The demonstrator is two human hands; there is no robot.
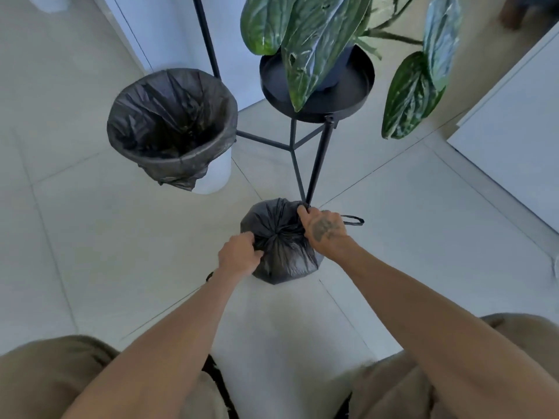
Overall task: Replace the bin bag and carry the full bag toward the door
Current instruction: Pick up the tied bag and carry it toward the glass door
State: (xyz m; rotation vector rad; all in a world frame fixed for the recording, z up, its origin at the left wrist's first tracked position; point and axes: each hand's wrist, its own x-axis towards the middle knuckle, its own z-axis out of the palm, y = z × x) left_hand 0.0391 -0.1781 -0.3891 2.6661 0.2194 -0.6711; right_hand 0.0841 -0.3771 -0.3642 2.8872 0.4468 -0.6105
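Writing: none readable on any bag or bin.
Full bag [281,246]: on the tiled floor [90,252], top gathered, right at the foot of the plant stand [316,95].
Left hand [239,255]: fingers clamped on the bag's bunched plastic.
Right hand [325,228]: closed on the neck, drawstring loop [354,220] trailing beside it.
Bin [172,128]: white, freshly lined in black (liner folded over the rim), well apart.
Leaves [317,40]: hanging over the stand.

- Both bare arms reach forward and down, nearly straight.
- Left hand [239,252]: fingers curled tight, knuckles up, grip closed.
- Right hand [325,228]: tattooed back facing up, fingers hooked downward, grip closed, wrist bent slightly inward.
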